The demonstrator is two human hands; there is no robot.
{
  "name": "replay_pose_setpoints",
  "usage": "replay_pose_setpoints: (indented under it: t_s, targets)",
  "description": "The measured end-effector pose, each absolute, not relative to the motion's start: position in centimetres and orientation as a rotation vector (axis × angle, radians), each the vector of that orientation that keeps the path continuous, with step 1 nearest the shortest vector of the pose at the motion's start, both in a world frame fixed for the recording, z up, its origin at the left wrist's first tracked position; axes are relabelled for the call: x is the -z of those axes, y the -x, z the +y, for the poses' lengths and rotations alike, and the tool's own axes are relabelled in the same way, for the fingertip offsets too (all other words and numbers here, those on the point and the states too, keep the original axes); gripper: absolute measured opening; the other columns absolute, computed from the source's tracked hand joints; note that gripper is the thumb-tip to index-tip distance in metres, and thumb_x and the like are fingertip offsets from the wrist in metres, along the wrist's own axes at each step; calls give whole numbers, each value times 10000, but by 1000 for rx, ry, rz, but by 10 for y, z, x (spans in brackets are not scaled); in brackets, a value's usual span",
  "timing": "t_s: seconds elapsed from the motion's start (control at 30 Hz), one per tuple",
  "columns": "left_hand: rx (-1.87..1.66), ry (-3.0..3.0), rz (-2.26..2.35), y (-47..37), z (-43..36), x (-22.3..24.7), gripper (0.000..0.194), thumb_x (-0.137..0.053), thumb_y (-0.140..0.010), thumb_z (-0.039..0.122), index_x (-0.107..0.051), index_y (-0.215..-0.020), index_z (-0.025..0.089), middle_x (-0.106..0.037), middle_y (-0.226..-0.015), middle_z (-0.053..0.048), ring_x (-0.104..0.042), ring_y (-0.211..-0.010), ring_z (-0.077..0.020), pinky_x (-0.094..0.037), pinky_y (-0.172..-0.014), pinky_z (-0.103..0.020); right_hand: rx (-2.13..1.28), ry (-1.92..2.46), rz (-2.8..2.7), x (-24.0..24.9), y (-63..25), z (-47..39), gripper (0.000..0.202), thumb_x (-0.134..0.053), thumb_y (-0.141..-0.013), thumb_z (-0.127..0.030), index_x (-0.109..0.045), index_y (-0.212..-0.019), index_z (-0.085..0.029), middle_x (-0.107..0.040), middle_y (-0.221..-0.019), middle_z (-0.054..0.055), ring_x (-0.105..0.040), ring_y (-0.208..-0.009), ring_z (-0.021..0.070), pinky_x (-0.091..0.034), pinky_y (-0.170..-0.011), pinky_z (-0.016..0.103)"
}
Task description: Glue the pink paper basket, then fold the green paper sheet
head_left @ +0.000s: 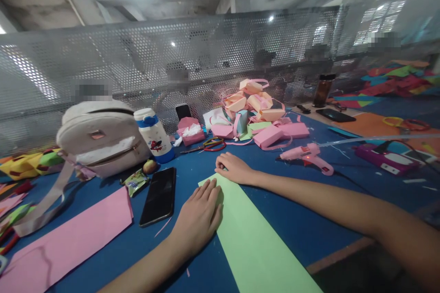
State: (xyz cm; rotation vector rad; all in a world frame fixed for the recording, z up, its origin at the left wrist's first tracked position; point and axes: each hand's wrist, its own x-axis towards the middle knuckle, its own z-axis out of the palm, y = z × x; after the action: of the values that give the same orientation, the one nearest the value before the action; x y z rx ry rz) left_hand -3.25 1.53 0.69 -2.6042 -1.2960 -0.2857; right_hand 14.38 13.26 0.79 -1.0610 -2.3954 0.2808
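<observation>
A long strip of light green paper runs from the near edge of the blue table toward the middle. My left hand lies flat on its far left part, fingers stretched out and pointing forward. At the strip's far end, my right hand rests on its side with the fingers curled in. Whatever is inside those curled fingers is hidden. A black phone lies just left of my left hand. To the right of my right hand, a pink glue gun lies on the table with a small red light lit.
A pile of folded pink and peach paper pieces stands behind scissors. Left are a white backpack, a bottle, a snack packet and pink paper. A purple device lies right. A perforated metal screen closes the back.
</observation>
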Motion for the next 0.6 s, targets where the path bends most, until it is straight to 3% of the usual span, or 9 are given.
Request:
replay_pose_setpoints:
  t_s: [0.33, 0.47, 0.6]
  targets:
    - [197, 2641, -1252, 31, 16, -11, 443, -403, -982, 218, -506, -1401, 117, -491, -1456, -213, -471, -1346, -352, -468, -1043, -536, -165, 1054, -2463, -7, -143, 132, 86, -618, -934, -201, -564, -870, -183, -605, -921, 37, -509, -900, 194, -386, -789, 306]
    - [243, 2768, -1130, 29, 14, -14, 450, -389, -981, 163, -488, -1420, 153, -465, -1491, -150, -434, -1383, -285, -435, -1095, -474, -95, 1044, -2501, -6, -142, 132, 54, -606, -939, -193, -575, -898, -178, -607, -953, 56, -511, -925, 212, -385, -791, 321]
    - [177, 2963, -939, 24, 7, -24, 503, -392, -1000, 174, -371, -1502, 181, -408, -1533, -108, -369, -1422, -234, -369, -1152, -425, -50, 1040, -2528, -6, -142, 131, 31, -597, -945, -193, -582, -926, -174, -610, -975, 69, -510, -940, 226, -389, -793, 331]
